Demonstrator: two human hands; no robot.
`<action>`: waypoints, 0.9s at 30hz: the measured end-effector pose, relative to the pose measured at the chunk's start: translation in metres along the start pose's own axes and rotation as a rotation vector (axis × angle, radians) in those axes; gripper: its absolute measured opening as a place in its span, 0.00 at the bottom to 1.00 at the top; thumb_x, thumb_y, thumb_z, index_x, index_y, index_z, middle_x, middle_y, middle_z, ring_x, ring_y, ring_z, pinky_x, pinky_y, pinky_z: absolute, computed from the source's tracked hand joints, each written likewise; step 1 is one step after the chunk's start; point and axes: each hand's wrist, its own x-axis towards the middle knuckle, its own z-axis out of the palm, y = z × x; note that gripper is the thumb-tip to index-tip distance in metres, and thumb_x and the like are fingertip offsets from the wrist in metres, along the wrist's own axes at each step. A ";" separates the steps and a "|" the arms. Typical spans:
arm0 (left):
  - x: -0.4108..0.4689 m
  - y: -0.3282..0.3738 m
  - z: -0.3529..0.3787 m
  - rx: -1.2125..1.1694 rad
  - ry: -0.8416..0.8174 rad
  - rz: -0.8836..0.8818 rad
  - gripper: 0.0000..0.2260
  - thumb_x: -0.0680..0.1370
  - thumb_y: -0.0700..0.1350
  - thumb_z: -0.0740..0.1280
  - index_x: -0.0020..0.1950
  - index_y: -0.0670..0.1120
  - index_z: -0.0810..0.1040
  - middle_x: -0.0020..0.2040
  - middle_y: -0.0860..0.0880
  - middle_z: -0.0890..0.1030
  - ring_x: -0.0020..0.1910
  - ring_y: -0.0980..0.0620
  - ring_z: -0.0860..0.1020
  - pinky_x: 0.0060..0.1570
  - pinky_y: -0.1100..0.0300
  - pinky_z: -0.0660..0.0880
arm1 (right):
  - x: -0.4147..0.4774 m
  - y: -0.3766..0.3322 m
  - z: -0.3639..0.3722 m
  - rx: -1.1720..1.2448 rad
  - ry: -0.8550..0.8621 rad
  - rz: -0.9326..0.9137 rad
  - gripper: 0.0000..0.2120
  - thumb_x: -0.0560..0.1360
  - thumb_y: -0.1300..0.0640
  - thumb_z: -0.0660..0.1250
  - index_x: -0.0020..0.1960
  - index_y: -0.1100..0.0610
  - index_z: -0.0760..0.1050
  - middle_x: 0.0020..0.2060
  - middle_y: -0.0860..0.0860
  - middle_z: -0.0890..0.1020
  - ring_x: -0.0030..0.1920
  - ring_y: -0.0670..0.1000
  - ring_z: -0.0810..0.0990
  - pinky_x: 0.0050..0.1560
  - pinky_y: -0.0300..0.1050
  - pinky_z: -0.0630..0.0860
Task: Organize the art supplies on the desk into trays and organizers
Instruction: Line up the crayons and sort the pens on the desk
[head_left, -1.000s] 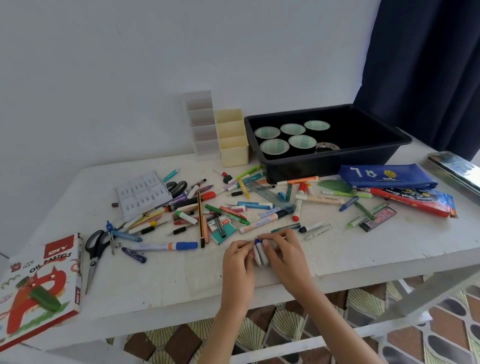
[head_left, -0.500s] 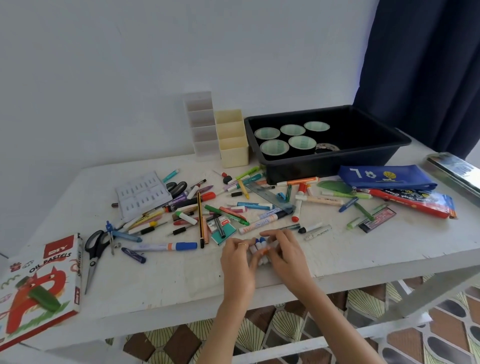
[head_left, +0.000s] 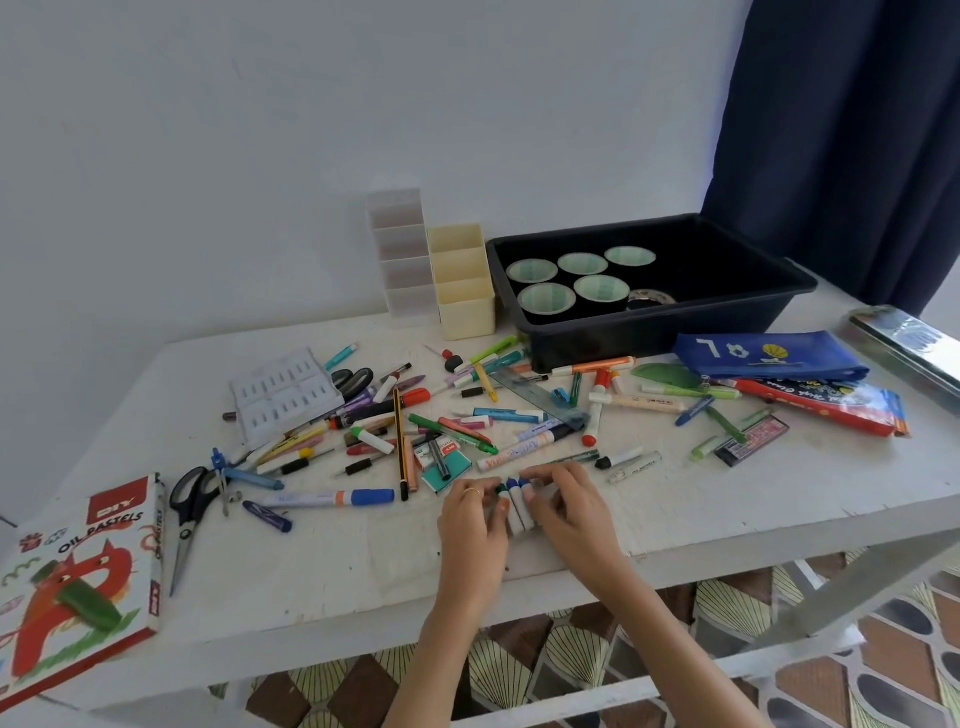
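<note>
As loose pens crowded a scuffed white desk, a person's left hand and right hand curled their fingers round a bundle of short markers near the front edge. Light, stiff and smooth, they looked apt to roll; mid-barrel seemed the surest hold. A cream organizer and black tray stood by the pale wall, a dark curtain alongside.
</note>
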 end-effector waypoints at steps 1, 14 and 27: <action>0.001 0.000 0.000 0.000 0.001 0.004 0.11 0.78 0.43 0.63 0.61 0.46 0.74 0.58 0.50 0.73 0.59 0.53 0.72 0.61 0.57 0.71 | 0.000 0.001 0.000 -0.032 0.001 -0.012 0.09 0.75 0.57 0.66 0.56 0.51 0.75 0.47 0.44 0.72 0.37 0.44 0.73 0.39 0.33 0.70; -0.002 0.016 -0.019 -0.093 0.152 0.137 0.09 0.80 0.39 0.60 0.57 0.44 0.76 0.51 0.51 0.76 0.48 0.64 0.73 0.46 0.76 0.69 | 0.017 0.008 -0.054 -0.523 0.145 0.044 0.18 0.73 0.68 0.61 0.62 0.62 0.73 0.55 0.54 0.74 0.54 0.53 0.70 0.56 0.47 0.72; -0.005 -0.017 -0.044 0.134 0.270 0.179 0.08 0.75 0.37 0.66 0.53 0.45 0.80 0.52 0.50 0.80 0.55 0.55 0.74 0.56 0.61 0.68 | 0.019 0.004 -0.055 -0.590 0.142 -0.210 0.10 0.68 0.67 0.73 0.49 0.60 0.79 0.44 0.52 0.80 0.45 0.53 0.77 0.41 0.46 0.77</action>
